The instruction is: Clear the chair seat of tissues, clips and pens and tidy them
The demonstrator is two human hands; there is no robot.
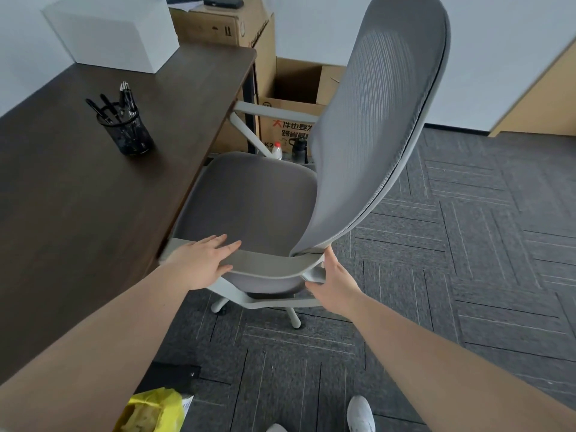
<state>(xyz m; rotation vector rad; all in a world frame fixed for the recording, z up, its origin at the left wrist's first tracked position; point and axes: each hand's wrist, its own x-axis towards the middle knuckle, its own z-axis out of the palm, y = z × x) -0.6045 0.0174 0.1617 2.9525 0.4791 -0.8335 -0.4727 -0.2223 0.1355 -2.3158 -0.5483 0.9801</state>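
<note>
A grey office chair stands partly tucked under the dark wooden desk (62, 213). Its seat (249, 198) is bare, with no tissues, clips or pens on it. My left hand (202, 260) lies flat over the near armrest (268, 260), fingers spread. My right hand (333, 282) grips the chair frame where the mesh backrest (374, 120) joins the armrest. A black mesh pen holder (126, 129) with several black pens stands on the desk.
A white box (115, 29) sits at the desk's back. Cardboard boxes (293, 98) and two bottles (288, 149) stand behind the chair. A yellow bag (152, 411) lies at the bottom left by a black object. My shoes (360, 414) are on the grey carpet.
</note>
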